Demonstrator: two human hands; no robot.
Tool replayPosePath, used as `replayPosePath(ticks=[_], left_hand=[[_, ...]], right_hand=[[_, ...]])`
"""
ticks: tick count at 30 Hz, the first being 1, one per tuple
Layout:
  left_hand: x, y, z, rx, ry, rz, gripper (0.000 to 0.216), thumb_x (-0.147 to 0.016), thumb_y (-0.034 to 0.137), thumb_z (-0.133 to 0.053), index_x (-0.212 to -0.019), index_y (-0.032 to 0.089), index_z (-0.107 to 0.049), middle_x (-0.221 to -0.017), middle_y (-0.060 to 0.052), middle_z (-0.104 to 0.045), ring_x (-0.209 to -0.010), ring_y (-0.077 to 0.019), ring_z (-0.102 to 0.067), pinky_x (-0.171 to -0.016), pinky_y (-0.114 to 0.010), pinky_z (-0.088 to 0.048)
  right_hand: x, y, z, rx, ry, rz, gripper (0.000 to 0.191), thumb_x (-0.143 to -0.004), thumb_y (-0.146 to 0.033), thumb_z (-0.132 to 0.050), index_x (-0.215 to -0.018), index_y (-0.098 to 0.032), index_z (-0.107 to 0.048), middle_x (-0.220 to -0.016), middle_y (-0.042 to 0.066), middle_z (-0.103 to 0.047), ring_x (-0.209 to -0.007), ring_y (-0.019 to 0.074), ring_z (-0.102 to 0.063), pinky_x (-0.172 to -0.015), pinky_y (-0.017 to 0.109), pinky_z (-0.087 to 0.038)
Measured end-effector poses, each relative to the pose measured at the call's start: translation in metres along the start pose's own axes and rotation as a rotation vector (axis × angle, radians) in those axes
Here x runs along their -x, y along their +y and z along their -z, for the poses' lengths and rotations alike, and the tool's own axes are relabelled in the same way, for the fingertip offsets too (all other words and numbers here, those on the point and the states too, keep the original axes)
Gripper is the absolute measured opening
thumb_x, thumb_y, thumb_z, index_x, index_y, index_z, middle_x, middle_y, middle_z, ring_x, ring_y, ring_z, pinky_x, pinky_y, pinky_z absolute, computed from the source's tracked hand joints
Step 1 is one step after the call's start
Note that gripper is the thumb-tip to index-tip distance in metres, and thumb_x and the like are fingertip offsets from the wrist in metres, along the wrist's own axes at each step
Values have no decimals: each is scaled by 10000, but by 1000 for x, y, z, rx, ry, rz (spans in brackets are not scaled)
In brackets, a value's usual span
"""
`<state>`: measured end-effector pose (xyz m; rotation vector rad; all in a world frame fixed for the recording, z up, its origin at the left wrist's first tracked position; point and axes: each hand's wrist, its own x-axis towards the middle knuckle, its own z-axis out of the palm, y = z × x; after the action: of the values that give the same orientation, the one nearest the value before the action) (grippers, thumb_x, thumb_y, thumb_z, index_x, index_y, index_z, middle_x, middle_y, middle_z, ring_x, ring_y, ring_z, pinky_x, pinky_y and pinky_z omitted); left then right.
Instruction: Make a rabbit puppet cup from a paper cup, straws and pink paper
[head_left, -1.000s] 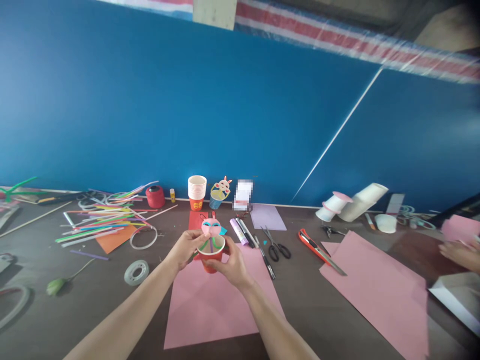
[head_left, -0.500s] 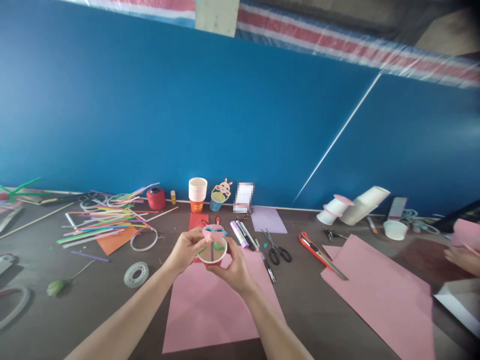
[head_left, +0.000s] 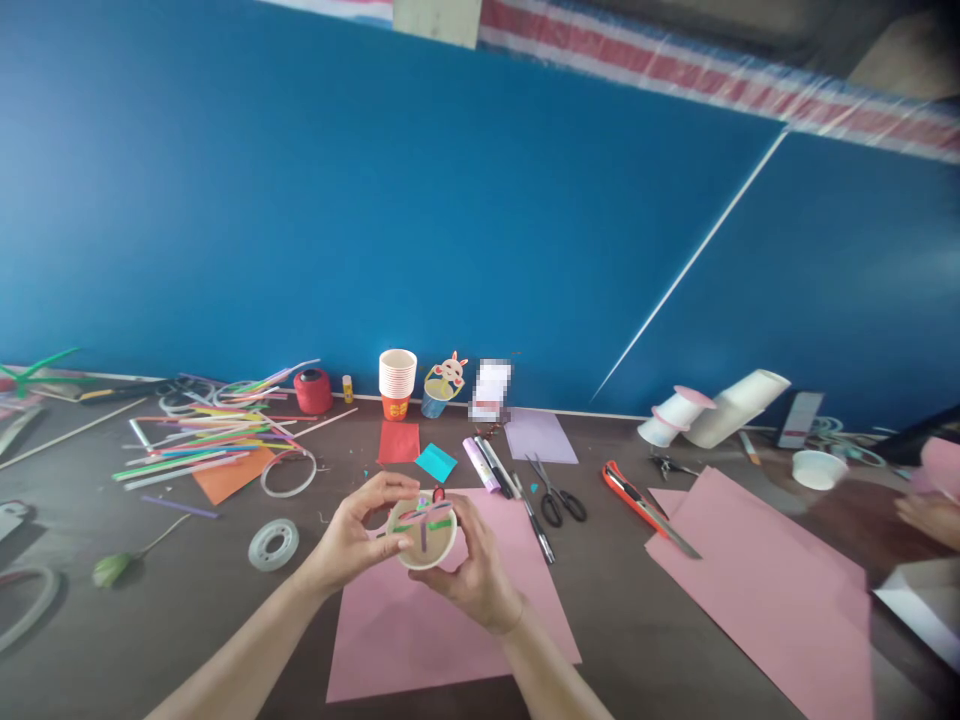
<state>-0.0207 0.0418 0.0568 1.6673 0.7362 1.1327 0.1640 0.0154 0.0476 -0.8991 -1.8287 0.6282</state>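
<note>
So L hand [head_left: 354, 534], R hand [head_left: 481, 572] hold 1 cup [head_left: 436, 541].

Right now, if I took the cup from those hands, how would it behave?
The cup is probably light, as it looks like thin paper. A hard squeeze could well dent it, since its wide mouth is open. The narrow purple strip at its mouth may bend easily.

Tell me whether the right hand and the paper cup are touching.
Touching: the head view shows the right hand curled around the paper cup, thumb against its near side.
</note>
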Motion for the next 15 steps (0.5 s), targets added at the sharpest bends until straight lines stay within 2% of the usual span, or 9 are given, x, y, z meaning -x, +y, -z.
replayPosePath(ticks=[3,5,7,9,10,12,13,15], left_hand=[[-2,4,-2,-13,4,35,331,-692,277,-668,-1014,208,-631,-1124,-122,-527,-1046,-285,-495,-861,-362,-401],[-3,6,-2,76,-17,59,502,-673,355,-676,-1142,227,-550,-1169,-124,-509,-1074,-299,-477,-879,-381,-391],[-3,4,-1,226,-29,68,765,-608,464,-694,-1279,247,-398,-1217,-132,-482,-1117,-321,-442,-902,-411,-372],[0,-4,-2,365,2,89,909,-553,526,-703,-1327,252,-314,-1226,-141,-480,-1149,-334,-413,-920,-440,-349],[3,-9,-4,423,33,127,898,-563,525,-699,-1326,250,-315,-1223,-145,-486,-1159,-332,-406,-926,-448,-341],[10,-18,-11,559,99,220,737,-655,511,-638,-1291,243,-376,-1204,-148,-508,-1127,-318,-446,-905,-458,-359],[14,-21,-17,624,93,274,644,-705,477,-608,-1269,242,-405,-1210,-147,-508,-1118,-312,-457,-896,-461,-368],[21,-23,-30,674,71,336,520,-707,343,-657,-1187,235,-489,-1190,-131,-532,-1096,-292,-479,-885,-423,-386]], right_hand=[[0,0,-2,-13,0,5,629,-605,-296,-754,-1151,-225,-451,-1100,81,-541,-1024,258,-512,-888,387,-419],[0,1,-3,-40,8,-28,608,-599,-293,-757,-1127,-223,-465,-1097,81,-540,-1030,264,-506,-894,391,-411],[1,4,-4,-91,39,-95,546,-613,-284,-748,-1084,-218,-482,-1068,75,-551,-1002,260,-520,-872,384,-425],[3,9,-7,-165,112,-164,499,-639,-275,-729,-1065,-211,-478,-1013,67,-571,-935,245,-553,-815,366,-457],[3,12,-8,-206,153,-191,484,-654,-273,-716,-1067,-208,-470,-993,65,-579,-906,237,-566,-788,357,-471],[5,17,-10,-274,229,-218,468,-684,-271,-692,-1080,-208,-452,-984,63,-588,-884,229,-580,-764,349,-483],[5,18,-11,-290,256,-222,470,-690,-267,-688,-1088,-211,-444,-998,64,-587,-897,229,-580,-771,350,-483],[6,18,-12,-286,290,-226,495,-682,-256,-697,-1098,-221,-432,-1032,64,-579,-935,231,-571,-797,353,-476]])
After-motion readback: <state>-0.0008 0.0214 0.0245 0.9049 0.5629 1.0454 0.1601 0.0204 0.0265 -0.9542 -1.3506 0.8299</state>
